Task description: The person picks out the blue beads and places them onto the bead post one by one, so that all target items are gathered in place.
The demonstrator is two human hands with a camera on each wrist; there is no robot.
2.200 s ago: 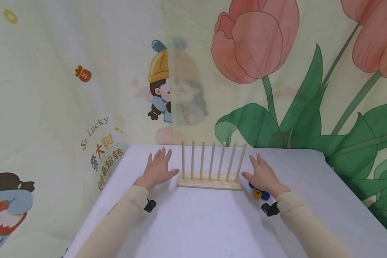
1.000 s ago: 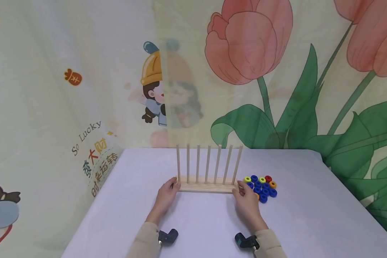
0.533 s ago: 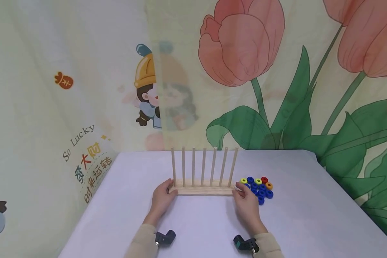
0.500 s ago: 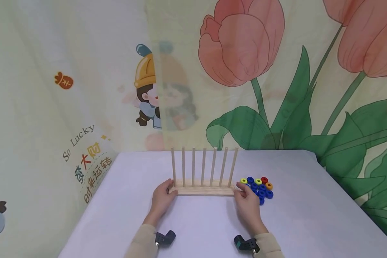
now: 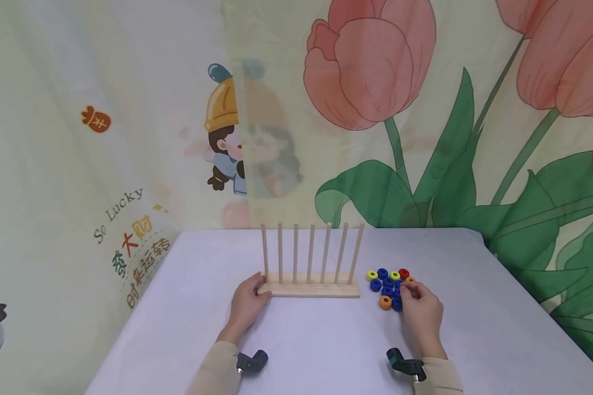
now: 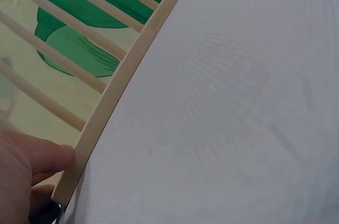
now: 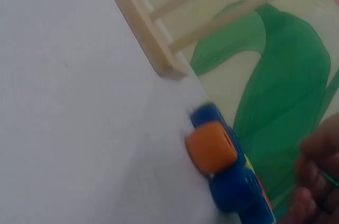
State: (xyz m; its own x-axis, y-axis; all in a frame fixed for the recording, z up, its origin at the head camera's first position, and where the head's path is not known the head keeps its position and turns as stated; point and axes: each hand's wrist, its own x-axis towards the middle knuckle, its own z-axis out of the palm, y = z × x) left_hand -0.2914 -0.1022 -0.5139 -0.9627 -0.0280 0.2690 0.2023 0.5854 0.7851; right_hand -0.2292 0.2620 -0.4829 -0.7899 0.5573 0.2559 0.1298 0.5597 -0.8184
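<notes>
Tulip-and-cartoon printed cloth backs a pale lilac table (image 5: 326, 351). Head view: the light wooden rack of seven upright dowels (image 5: 310, 286) stands mid-table; the left hand (image 5: 246, 304) grips its left end, seemingly steadying it. Right hand (image 5: 420, 312) curls its fingertips into the cluster of blue, yellow, red and orange plastic rings (image 5: 387, 285) just right of the rack.

Left wrist view: thumb (image 6: 45, 155) presses the rack's base (image 6: 122, 81).

Right wrist view: blurred fingers (image 7: 318, 181) beside an orange ring (image 7: 211, 147); whether they pinch one, cannot tell.
</notes>
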